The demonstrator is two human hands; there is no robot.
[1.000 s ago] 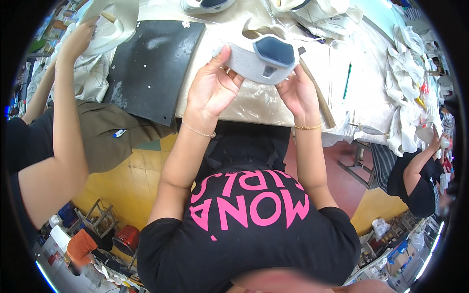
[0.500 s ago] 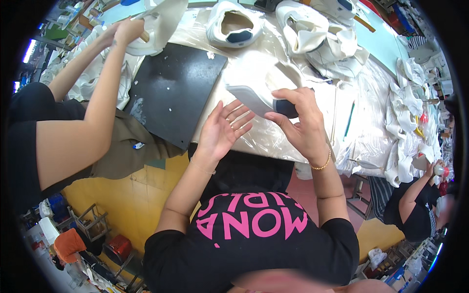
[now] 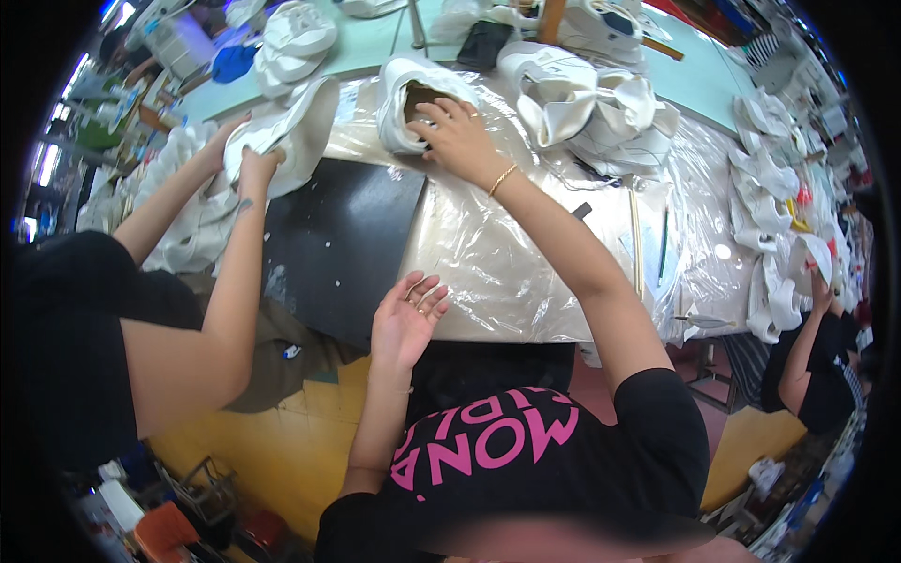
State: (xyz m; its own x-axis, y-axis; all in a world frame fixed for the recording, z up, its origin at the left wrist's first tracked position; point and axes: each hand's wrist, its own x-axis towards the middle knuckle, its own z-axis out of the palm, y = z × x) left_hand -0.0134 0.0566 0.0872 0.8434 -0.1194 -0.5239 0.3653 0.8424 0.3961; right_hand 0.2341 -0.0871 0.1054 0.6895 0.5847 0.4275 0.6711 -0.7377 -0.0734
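Observation:
A white shoe upper (image 3: 394, 98) with a wide oval opening stands at the far middle of the plastic-covered table. My right hand (image 3: 462, 141) reaches over its near end, fingers curled at the opening's edge and thumb lower down. The hand covers that part of the upper. My left hand (image 3: 410, 319) is palm up by the near table edge, fingers loosely bent and apart, holding nothing. Beside it lies a black flat board (image 3: 338, 253) with small white scraps.
White uppers (image 3: 601, 113) are heaped at the far right. A green pencil-like stick (image 3: 664, 244), a pale rod (image 3: 635, 244) and a small dark strip (image 3: 582, 211) lie on the table. At left, a co-worker's hands (image 3: 253, 164) hold a white piece (image 3: 305, 141).
My right hand has gone from holding an upper near me to the upper farther off. My left hand has drawn back. Where the earlier held upper went cannot be told. The view has shifted.

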